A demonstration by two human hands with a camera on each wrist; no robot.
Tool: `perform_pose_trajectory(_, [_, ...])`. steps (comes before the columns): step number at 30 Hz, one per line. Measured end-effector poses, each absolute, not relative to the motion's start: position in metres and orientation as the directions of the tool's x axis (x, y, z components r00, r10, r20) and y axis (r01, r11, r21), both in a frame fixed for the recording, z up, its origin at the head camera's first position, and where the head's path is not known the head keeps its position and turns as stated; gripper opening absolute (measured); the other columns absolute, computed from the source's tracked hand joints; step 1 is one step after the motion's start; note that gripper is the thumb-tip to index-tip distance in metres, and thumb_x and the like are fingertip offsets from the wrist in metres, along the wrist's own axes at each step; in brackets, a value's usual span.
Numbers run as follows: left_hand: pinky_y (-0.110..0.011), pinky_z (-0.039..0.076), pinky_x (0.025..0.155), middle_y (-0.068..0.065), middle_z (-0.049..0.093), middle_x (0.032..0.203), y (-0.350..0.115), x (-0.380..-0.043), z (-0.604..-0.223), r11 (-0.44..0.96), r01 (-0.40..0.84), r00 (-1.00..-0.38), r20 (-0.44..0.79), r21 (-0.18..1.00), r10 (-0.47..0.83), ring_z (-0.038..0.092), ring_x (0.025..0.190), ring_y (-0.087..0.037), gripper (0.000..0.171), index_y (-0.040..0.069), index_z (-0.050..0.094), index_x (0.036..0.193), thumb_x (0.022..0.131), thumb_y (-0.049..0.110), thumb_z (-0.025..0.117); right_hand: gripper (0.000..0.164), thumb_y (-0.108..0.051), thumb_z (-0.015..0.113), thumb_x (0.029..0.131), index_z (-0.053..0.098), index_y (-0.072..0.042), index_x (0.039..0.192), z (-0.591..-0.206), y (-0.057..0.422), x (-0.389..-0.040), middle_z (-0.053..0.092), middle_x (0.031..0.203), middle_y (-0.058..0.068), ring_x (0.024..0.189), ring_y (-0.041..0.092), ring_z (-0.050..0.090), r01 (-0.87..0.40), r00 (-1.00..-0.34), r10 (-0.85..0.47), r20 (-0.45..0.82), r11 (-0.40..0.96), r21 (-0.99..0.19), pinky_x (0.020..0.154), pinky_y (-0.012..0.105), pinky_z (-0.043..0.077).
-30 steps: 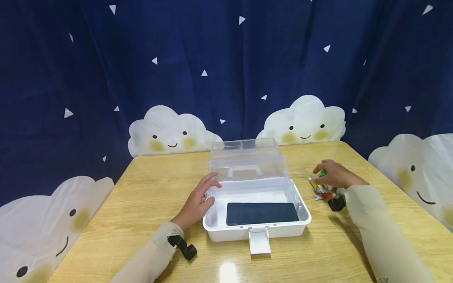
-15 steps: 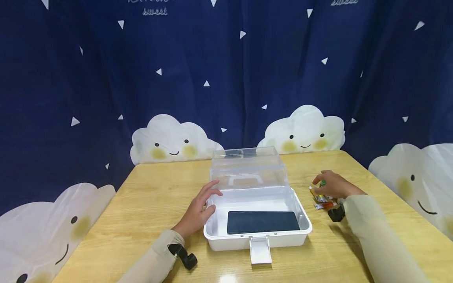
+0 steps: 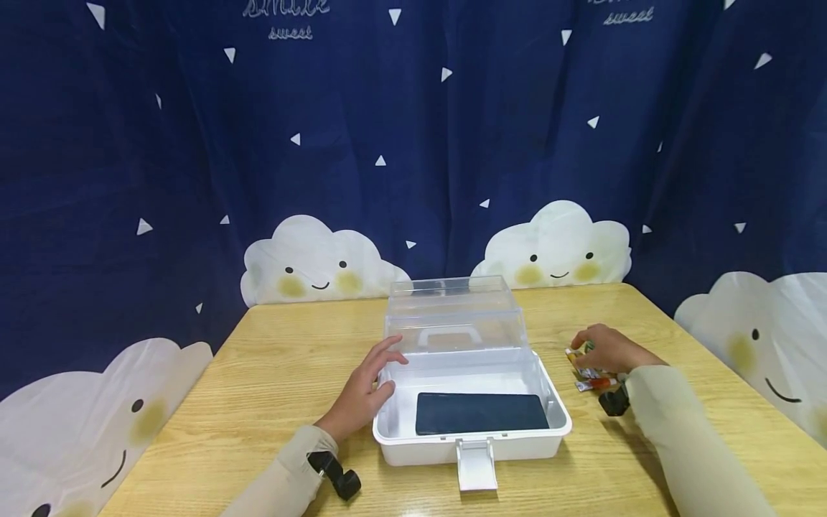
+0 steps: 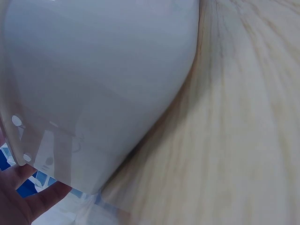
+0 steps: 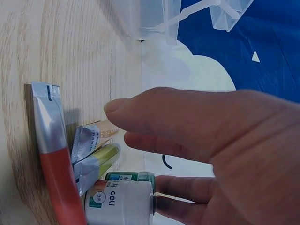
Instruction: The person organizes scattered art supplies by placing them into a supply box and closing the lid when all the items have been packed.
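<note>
A white box [image 3: 468,451] stands open in the middle of the table, its clear lid [image 3: 459,327] tipped back and a dark flat rectangular slab [image 3: 481,413] inside. My left hand [image 3: 358,395] is at the box's left rim, fingers loosely bent and spread. To the right of the box, my right hand [image 3: 610,348] is over a small group of paint tubes and jars. In the right wrist view, thumb and forefinger are apart near an orange tube [image 5: 107,129]. The other fingers reach the lid end of a white jar [image 5: 122,206] and a green-labelled jar [image 5: 136,176].
A red tube [image 5: 61,178] and a yellow-green tube [image 5: 108,154] lie by the jars. The box's front latch [image 3: 477,467] hangs down towards me. Behind the wooden table [image 3: 310,337] hangs a dark blue curtain [image 3: 362,93] with cloud prints.
The head view has tilted up, so everything sits lower in it. My right hand has sunk slightly over the tubes, its fingers drawing in a little. The left hand stays at the rim.
</note>
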State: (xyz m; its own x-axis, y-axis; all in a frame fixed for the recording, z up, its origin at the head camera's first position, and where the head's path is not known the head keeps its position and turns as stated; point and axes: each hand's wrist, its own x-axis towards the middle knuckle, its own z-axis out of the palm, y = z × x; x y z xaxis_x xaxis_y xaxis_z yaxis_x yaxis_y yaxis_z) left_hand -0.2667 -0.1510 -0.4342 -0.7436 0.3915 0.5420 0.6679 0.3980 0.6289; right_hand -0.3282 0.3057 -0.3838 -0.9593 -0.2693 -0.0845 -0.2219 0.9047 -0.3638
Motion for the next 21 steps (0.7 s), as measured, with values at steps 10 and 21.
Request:
perform_pose_trajectory(10, [-0.050, 0.042, 0.094, 0.008, 0.031, 0.153, -0.1508, -0.2675, -0.4348, 0.390, 0.662, -0.748, 0.539, 0.640, 0.387, 0.031, 0.140, -0.018, 0.041, 0.022, 0.056, 0.118, 0.085, -0.002, 0.051, 0.032, -0.017, 0.071, 0.082, 0.065, 0.005, 0.105, -0.3827, 0.3049, -0.3263, 0.058, 0.101, 0.019, 0.075, 0.023, 0.051, -0.239, -0.951, -0.294, -0.095, 0.895, -0.378, 0.067, 0.037, 0.047])
perform_pose_trajectory(21, [-0.053, 0.040, 0.098, 0.008, 0.030, 0.154, -0.1509, -0.2676, -0.4346, 0.400, 0.648, -0.760, 0.521, 0.648, 0.387, 0.032, 0.140, -0.022, 0.038, 0.016, 0.057, 0.119, 0.086, -0.001, 0.050, 0.016, -0.013, 0.071, 0.081, 0.067, -0.001, 0.089, -0.3860, 0.3058, -0.3281, 0.058, 0.087, 0.008, 0.065, 0.018, 0.051, -0.257, -0.946, -0.311, -0.086, 0.887, -0.383, 0.060, 0.033, 0.044])
